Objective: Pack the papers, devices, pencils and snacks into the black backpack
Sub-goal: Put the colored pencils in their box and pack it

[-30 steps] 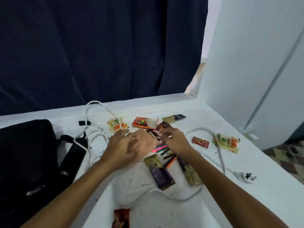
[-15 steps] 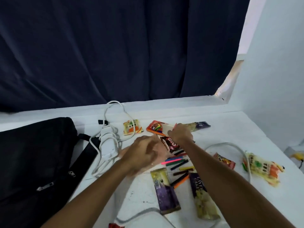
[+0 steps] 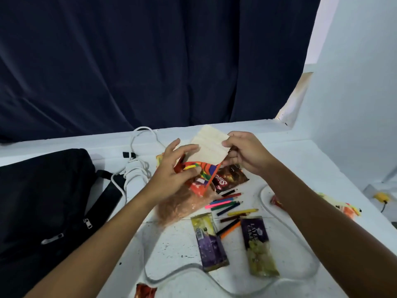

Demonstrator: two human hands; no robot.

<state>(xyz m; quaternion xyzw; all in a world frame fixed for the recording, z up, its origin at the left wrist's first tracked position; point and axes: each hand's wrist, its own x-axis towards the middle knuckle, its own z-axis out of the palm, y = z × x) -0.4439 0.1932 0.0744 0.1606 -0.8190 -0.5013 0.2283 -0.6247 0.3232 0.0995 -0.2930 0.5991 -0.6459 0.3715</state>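
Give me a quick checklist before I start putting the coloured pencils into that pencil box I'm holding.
1. Orange cardboard pencil box gripped by left hand: ok.
2. Pale box flap pulled open by right hand: ok.
3. Box empty inside: cannot tell.
4. Loose coloured pencils within reach on white table: ok.
5. A hand free for pencils: not ok, both busy.
6. Black fabric backpack unzipped: cannot tell.
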